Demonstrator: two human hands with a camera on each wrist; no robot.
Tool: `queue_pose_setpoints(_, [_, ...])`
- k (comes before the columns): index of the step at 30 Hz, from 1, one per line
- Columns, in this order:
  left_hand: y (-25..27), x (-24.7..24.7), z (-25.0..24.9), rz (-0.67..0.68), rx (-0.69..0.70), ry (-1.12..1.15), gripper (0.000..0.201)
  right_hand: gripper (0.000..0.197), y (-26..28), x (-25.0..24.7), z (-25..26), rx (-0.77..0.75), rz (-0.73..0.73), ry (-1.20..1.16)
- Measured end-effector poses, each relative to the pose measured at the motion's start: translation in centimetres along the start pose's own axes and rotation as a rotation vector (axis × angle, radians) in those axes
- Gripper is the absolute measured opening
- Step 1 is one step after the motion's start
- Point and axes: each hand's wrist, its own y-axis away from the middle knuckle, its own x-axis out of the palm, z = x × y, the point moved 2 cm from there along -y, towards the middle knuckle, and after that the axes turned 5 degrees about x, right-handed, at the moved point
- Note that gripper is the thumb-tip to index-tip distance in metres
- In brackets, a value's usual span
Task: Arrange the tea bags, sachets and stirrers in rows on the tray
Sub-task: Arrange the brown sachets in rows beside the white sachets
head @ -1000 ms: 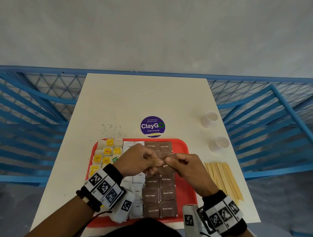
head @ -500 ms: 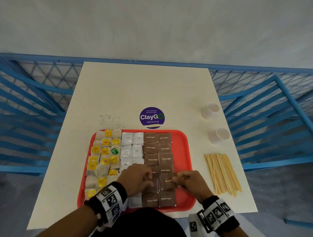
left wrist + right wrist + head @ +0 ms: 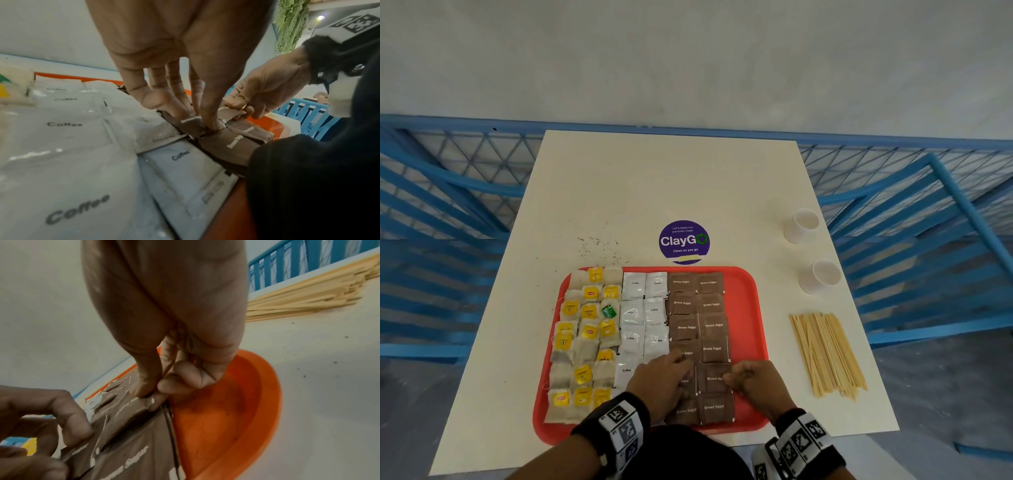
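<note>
The red tray (image 3: 751,315) holds tea bags (image 3: 585,325) in its left columns, white coffee sachets (image 3: 633,311) in the middle and brown sugar sachets (image 3: 710,325) on the right. My right hand (image 3: 731,378) pinches the right edge of one brown sugar sachet (image 3: 713,377), which lies low in the right column; the right wrist view shows thumb and forefinger (image 3: 144,386) closed on it. My left hand (image 3: 681,363) lies over the neighbouring column, its straight fingers (image 3: 179,112) pressing on the brown sachets. The wooden stirrers (image 3: 825,353) lie bundled on the table right of the tray.
Two small white cups (image 3: 801,224) (image 3: 822,275) stand near the table's right edge. A purple round sticker (image 3: 684,241) sits just beyond the tray, with dark crumbs to its left. Blue railings (image 3: 448,219) surround the cream table (image 3: 654,178).
Both hands came down and toward me with the brown sugar sachet, from mid-air over the tray's middle to the near rows, where it now lies.
</note>
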Motion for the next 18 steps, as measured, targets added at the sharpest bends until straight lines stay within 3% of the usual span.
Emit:
queue_pose_setpoints(5, [0.3,-0.5,-0.2,-0.05,0.013,0.03,0.02,0.02,0.3,-0.2,0.1,-0.046,-0.119,0.101])
queue_pose_setpoints(8, [0.4,-0.9,-0.4,-0.12,0.071,0.004,0.021,0.017,1.0,-0.3,0.9,-0.171,-0.227,0.174])
queue_pose_setpoints(11, [0.0,-0.6,-1.2,-0.13,0.21,-0.095,0.032,0.016,1.3,0.5,1.4,-0.316,-0.203,0.278])
queue_pose_setpoints(13, [-0.3,-0.2,-1.8,-0.066,0.318,-0.236,0.034,0.015,1.2,1.1,1.2,-0.362,-0.156,0.382])
queue_pose_setpoints(15, [-0.5,0.1,-2.0,0.008,0.313,-0.325,0.039,0.017,0.9,1.5,0.9,-0.38,-0.136,0.464])
queue_pose_setpoints(18, [-0.9,0.7,-1.6,-0.028,0.314,-0.294,0.036,0.018,0.7,1.9,0.5,-0.394,-0.146,0.522])
